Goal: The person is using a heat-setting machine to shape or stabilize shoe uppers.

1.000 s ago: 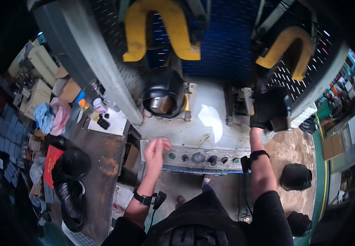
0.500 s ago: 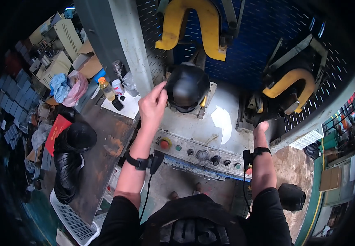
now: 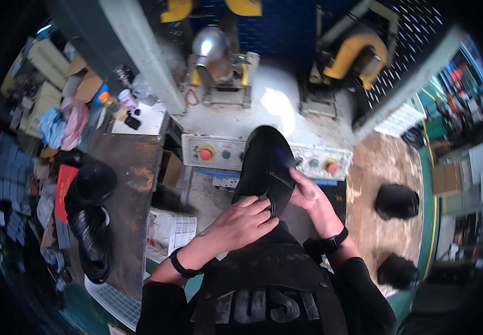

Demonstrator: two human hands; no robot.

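Note:
A black shoe upper point(image 3: 265, 167) is held in front of my chest, its rounded toe pointing away from me, over the machine's control panel. My left hand point(image 3: 240, 224) lies across its near end, fingers curled at the opening. On the right side, my right hand point(image 3: 311, 202) grips the edge, thumb up along it; its other fingers are partly hidden. Beyond, the left station of the machine carries a bare, shiny metal form point(image 3: 212, 53). At the right station a yellow curved clamp point(image 3: 358, 58) surrounds a dark form.
The control panel point(image 3: 213, 153) has red and green buttons. A rusty bench point(image 3: 127, 223) at left holds stacked black footwear point(image 3: 90, 223), bottles point(image 3: 116, 106) and a red box point(image 3: 65, 190). More black uppers point(image 3: 397, 202) sit on the wooden surface at right. A white crate point(image 3: 177, 229) stands below.
The black upper has come off the left metal form and is now in both hands near me. My right hand has left the right station. The view has shifted.

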